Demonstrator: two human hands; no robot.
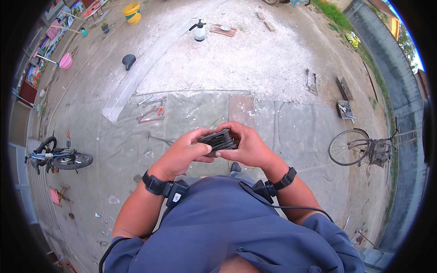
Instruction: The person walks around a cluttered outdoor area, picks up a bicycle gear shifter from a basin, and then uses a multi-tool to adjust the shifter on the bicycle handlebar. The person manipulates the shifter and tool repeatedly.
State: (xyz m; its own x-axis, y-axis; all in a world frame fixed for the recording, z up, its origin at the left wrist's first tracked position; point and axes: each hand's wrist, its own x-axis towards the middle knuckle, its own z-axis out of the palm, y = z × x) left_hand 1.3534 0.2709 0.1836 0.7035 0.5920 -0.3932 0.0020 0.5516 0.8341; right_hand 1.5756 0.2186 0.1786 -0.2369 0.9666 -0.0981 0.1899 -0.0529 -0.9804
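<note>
Between two bare hands, near the middle of the head view and just beyond the front of a blue shirt (246,214), sits a dark ribbed block (221,140), held up above the mat (191,109). The left hand (184,149) has its left end: the thumb lies along the near side, pointing right, and the fingers are bent around it, partly hidden. The right hand (251,144) curves about the right end, with fingers over the far edge and thumb low on the near side. Both grips are closed to about the block's own thickness, so it is pinched from either end, its ribbed face showing between the thumbs and fingers. Each wrist wears a black strap. On the mat, a thin rod (158,138) lies near the left hand, and red-handled pliers (160,110) lie farther off among other tools. Beyond are a saddle (129,61) and a sprayer (199,32); a bicycle (378,157) is well apart at right.
</note>
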